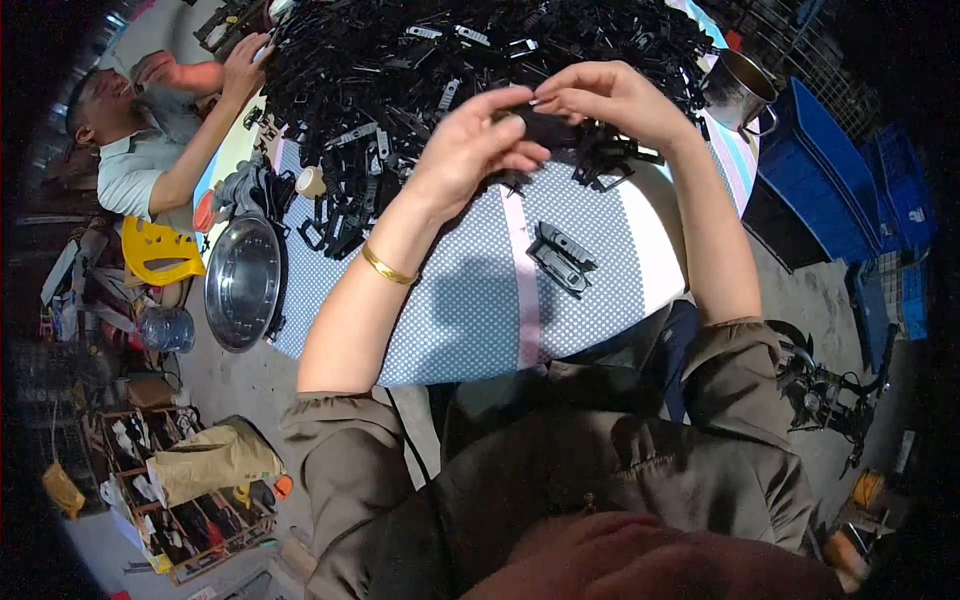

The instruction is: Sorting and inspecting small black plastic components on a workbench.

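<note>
Over the near edge of a large heap of black plastic parts [350, 175], both hands come close together. My left hand [465, 150] has its index finger stretched toward the right hand, with thumb and other fingers bent inward. Fingertips and thumb of my right hand [625, 105] are pinched together right beside that index finger. Something small and dark seems to be between the hands, but it blends into the heap and I cannot make it out. Closer to me, a separate black and grey plastic part [562, 258] lies on the patterned tablecloth [440, 300].
A clear round basin [243, 285] stands at the table's left edge, near a small cup [310, 181]. A metal pot [738, 90] is at the far right, beside blue crates [815, 150]. At the far left, a co-worker's arm [205, 145] reaches to the heap, behind a yellow stool [160, 252].
</note>
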`<move>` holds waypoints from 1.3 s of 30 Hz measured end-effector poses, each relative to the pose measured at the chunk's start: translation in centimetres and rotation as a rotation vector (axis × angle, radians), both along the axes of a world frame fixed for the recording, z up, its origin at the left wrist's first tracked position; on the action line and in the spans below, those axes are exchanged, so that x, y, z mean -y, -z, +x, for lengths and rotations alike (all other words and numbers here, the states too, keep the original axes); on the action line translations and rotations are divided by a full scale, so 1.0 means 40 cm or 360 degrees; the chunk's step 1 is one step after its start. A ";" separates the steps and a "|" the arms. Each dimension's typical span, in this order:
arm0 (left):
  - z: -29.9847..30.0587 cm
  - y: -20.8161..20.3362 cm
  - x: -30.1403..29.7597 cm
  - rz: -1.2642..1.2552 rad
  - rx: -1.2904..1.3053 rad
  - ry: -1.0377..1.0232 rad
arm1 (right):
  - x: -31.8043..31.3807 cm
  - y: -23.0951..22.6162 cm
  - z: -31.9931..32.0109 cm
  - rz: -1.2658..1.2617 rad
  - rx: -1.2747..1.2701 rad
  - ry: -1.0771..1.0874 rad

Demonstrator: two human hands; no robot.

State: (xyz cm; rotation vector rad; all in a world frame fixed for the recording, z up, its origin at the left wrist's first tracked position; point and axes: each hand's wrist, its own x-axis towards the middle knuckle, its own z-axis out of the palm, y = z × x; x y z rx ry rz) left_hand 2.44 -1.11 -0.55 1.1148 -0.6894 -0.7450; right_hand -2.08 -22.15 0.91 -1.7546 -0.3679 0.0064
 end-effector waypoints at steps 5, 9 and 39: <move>-0.056 0.013 0.007 0.0611 0.0622 0.0300 | 0.049 -0.009 -0.035 -0.1037 0.0043 -0.0142; -0.055 0.028 0.033 0.0652 0.1098 0.0240 | 0.020 0.012 -0.040 -0.1406 -0.0006 -0.0044; -0.008 0.001 0.032 -0.0264 -0.0474 -0.0732 | -0.094 0.043 -0.004 -0.0405 0.1221 0.0772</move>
